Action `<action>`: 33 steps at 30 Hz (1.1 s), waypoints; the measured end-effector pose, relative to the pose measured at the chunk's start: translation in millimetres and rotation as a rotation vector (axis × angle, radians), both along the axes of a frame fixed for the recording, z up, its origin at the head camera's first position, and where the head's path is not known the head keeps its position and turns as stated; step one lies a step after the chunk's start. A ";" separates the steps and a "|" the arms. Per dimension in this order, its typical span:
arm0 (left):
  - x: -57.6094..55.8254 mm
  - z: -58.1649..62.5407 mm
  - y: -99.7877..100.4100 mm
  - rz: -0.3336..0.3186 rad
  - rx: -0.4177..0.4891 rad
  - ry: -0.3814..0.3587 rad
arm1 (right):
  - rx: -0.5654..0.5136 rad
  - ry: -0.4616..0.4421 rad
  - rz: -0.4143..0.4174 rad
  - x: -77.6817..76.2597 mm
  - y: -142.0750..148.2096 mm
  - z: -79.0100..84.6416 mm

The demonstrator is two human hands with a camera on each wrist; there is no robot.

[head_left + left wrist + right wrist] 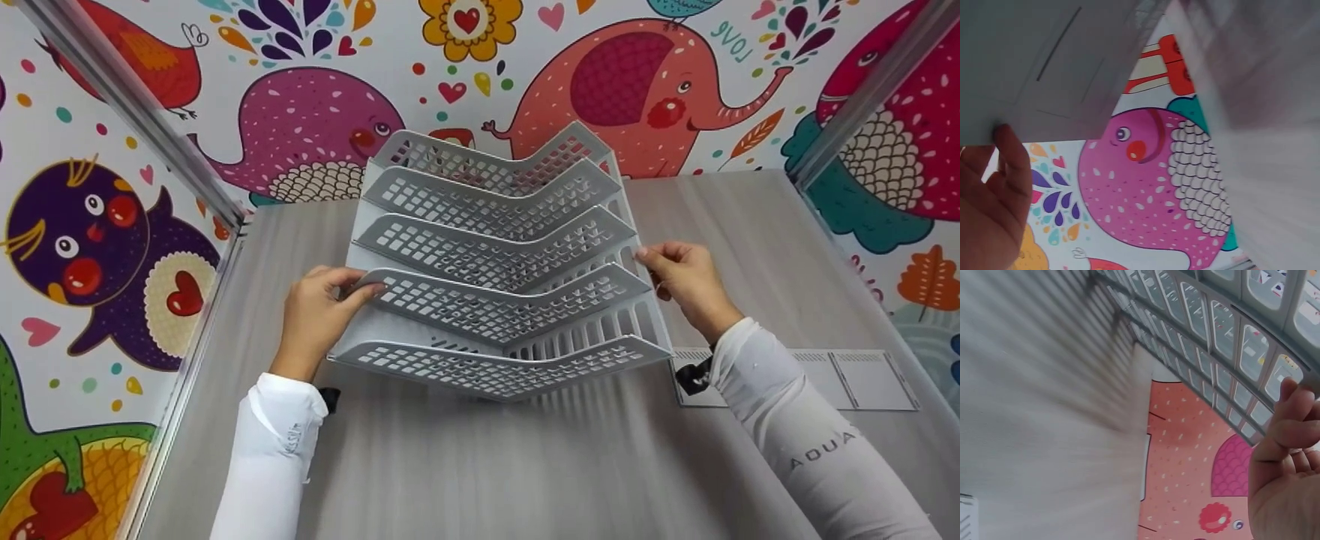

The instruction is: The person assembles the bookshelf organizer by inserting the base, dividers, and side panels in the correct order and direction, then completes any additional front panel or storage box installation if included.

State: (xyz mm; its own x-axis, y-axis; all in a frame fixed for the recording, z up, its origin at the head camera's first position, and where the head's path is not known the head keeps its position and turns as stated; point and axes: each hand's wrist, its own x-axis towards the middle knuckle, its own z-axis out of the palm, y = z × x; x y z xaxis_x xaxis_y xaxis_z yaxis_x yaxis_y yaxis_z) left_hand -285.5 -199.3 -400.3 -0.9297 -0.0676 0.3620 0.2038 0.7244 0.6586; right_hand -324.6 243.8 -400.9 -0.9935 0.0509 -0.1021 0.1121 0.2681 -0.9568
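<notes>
A grey plastic file rack point(502, 270) with several perforated slots is held tilted over the table in the head view. My left hand point(319, 311) pinches the left end of one divider between thumb and fingers. On the opposite side, my right hand point(691, 285) grips the rack's slatted edge. In the left wrist view a smooth grey panel point(1044, 67) of the rack meets the left hand's fingertips point(1013, 149). The right wrist view has the right hand point(1289, 478) pinching the slatted wall point(1213, 343); part of that hand is cut off by the frame.
A flat grey-white slotted panel point(874, 379) lies on the wood-grain table point(480, 480) at the right, partly behind the right sleeve. Walls with printed cartoon animals point(622, 90) enclose the back and sides, with metal posts point(161, 112) at the corners.
</notes>
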 end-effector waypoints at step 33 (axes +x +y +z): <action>2.8 52.7 42.1 0.017 -0.250 0.052 | 0.030 -0.120 -0.026 -27.5 10.3 -51.1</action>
